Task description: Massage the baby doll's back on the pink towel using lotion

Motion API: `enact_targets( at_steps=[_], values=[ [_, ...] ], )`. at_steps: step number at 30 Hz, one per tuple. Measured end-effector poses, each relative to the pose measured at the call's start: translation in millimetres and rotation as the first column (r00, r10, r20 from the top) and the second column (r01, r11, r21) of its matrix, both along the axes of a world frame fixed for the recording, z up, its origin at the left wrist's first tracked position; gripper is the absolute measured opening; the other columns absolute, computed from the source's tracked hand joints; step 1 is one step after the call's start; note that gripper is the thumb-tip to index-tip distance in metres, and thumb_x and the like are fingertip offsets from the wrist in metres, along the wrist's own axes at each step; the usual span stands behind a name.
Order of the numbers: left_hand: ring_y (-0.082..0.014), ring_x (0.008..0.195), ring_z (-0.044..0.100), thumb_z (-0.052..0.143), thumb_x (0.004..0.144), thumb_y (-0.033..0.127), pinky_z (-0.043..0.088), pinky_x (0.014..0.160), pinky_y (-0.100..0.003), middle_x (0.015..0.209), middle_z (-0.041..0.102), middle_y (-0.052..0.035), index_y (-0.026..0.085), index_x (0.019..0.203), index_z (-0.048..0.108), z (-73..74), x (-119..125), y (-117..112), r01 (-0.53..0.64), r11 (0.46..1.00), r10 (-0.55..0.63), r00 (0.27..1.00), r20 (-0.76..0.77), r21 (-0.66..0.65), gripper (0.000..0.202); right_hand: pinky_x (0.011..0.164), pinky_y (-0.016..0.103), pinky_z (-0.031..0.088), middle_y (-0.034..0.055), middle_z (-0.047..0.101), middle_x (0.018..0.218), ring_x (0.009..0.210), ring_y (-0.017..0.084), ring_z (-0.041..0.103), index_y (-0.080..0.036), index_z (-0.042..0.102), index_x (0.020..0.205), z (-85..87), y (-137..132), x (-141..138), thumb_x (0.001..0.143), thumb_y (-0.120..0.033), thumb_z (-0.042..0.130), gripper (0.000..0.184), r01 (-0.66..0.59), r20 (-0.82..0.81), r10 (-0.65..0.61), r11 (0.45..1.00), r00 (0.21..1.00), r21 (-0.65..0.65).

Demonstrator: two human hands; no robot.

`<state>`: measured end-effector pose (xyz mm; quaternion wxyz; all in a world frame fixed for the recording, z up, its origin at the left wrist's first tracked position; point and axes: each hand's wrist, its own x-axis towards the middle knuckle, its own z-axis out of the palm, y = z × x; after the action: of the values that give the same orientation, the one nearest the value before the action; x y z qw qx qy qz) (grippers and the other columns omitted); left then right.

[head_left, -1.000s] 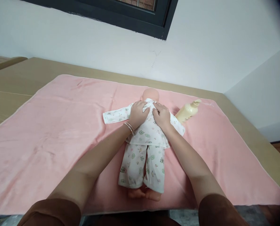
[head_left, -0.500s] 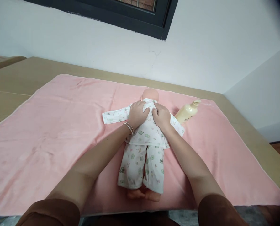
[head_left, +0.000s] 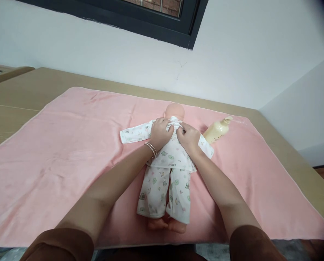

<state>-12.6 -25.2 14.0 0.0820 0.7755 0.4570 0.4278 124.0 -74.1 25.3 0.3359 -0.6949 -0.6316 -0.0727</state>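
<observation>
A cream pump bottle (head_left: 217, 130), contents hidden, dark markings too small to read, rests just right of a bald doll (head_left: 165, 156) in white pyjamas printed with green and pink figures, stretched on a pink blanket (head_left: 69, 152); left hand (head_left: 160, 135) and right hand (head_left: 189, 137) bunch the doll's top below its neck, grip partly hidden, firmness unclear

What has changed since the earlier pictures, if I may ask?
The fingers of the left hand and right hand have curled in, and the white top now bunches between them; whether either grips it is unclear. The doll and bottle lie as before.
</observation>
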Motion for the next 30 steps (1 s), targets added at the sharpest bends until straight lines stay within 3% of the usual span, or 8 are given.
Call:
enact_targets(
  at_steps=[4,8,15,30],
  values=[
    [-0.0277,0.103,0.058,0.053,0.088,0.028,0.046,0.095,-0.042,0.103,0.067,-0.012,0.016,0.101,0.065,2.6,1,-3,-0.089,0.996,0.088,0.994,-0.057,-0.022,0.022,0.083,0.033,0.049,0.0056,0.074,0.107,0.099,0.025,0.068,-0.023,0.071,0.114,5.6,-4,-5,0.091,-0.029,0.047,0.034,0.09,0.01,-0.089,0.995,0.996,-0.038],
    [-0.0289,0.107,0.058,0.053,0.087,0.028,0.046,0.097,-0.042,0.107,0.066,-0.0128,0.015,0.104,0.065,4.6,2,-4,-0.122,0.991,0.118,0.991,-0.068,-0.058,0.024,0.083,0.034,0.049,0.0057,0.073,0.109,0.1,0.027,0.066,-0.024,0.07,0.116,6.8,-1,-3,0.091,-0.028,0.045,0.035,0.065,0.006,-0.065,0.996,0.998,-0.068],
    [-0.0285,0.113,0.059,0.053,0.087,0.028,0.043,0.103,-0.043,0.116,0.068,-0.0109,0.017,0.112,0.064,0.6,2,4,-0.055,0.992,0.048,0.997,-0.062,-0.111,0.03,0.096,0.039,0.045,0.0091,0.069,0.115,0.106,0.026,0.061,-0.018,0.067,0.116,1.4,11,7,0.087,-0.023,0.039,0.041,-0.14,-0.032,0.139,0.989,0.99,-0.042],
    [-0.0283,0.121,0.057,0.053,0.087,0.033,0.039,0.109,-0.043,0.125,0.066,-0.0112,0.017,0.12,0.063,-0.1,2,6,-0.028,0.99,0.017,0.997,-0.077,-0.142,0.037,0.096,0.042,0.045,0.0109,0.069,0.114,0.105,0.029,0.061,-0.017,0.065,0.12,0.1,13,9,0.088,-0.027,0.037,0.043,-0.122,-0.024,0.12,0.99,0.992,-0.066]
  ],
)
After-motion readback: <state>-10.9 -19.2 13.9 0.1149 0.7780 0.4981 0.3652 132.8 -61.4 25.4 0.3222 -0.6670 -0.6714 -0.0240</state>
